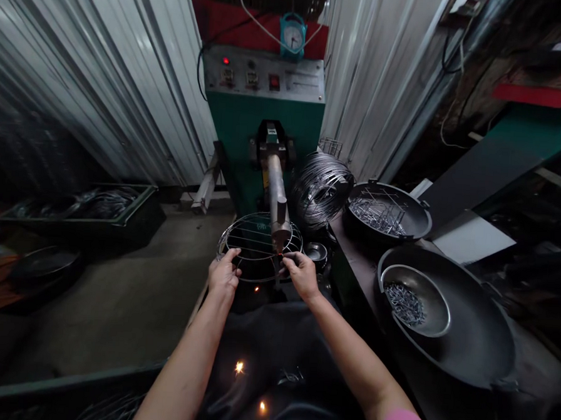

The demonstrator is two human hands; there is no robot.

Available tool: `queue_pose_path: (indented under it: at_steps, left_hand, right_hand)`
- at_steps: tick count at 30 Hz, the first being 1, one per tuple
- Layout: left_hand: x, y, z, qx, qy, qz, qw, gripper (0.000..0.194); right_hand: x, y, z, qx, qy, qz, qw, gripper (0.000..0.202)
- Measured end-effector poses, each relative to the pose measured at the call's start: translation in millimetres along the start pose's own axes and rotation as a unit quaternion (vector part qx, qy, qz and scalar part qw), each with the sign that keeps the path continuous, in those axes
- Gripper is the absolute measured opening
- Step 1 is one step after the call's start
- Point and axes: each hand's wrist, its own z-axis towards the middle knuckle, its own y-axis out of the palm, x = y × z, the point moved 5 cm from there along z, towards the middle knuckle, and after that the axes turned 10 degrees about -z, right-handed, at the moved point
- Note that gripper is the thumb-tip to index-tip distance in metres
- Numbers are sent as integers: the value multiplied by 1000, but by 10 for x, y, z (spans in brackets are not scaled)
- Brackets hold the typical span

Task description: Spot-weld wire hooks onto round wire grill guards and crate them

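Observation:
My left hand point(224, 273) grips the near-left rim of a round wire rack point(251, 231), thumb on top and fingers curled. The rack has straight bars across it and lies level under the upper electrode point(279, 229) of a green spot welding machine point(233, 116). Close to the electrode tip, my right hand point(302, 274) is closed in a pinch at the rack's near edge. What sits between its fingertips is too small to make out. A red glow shows at the tip, and bright sparks point(239, 367) fly over the dark apron point(255, 334).
Right of the machine stand a coil of wire rings point(321, 190) and a pan of wire parts point(416, 211). Nearer, a large wok point(481, 333) holds a metal bowl point(442, 306) with short metal pieces. A green bin point(120, 217) stands on the floor at left.

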Motion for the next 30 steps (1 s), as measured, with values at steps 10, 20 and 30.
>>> queue_pose_path:
  at_steps: [10, 20, 30]
  left_hand:
    - [6, 17, -48, 8, -9, 11, 1000, 30]
    - [248, -191, 402, -71, -109, 91, 987, 33]
    - [271, 129, 575, -140, -91, 162, 972, 21]
  right_hand:
    - [-22, -24, 36, -13, -50, -88, 995, 15]
    - [599, -319, -915, -288, -93, -448, 841, 18]
    - [1335, 322, -1652, -563, -126, -598, 556, 11]
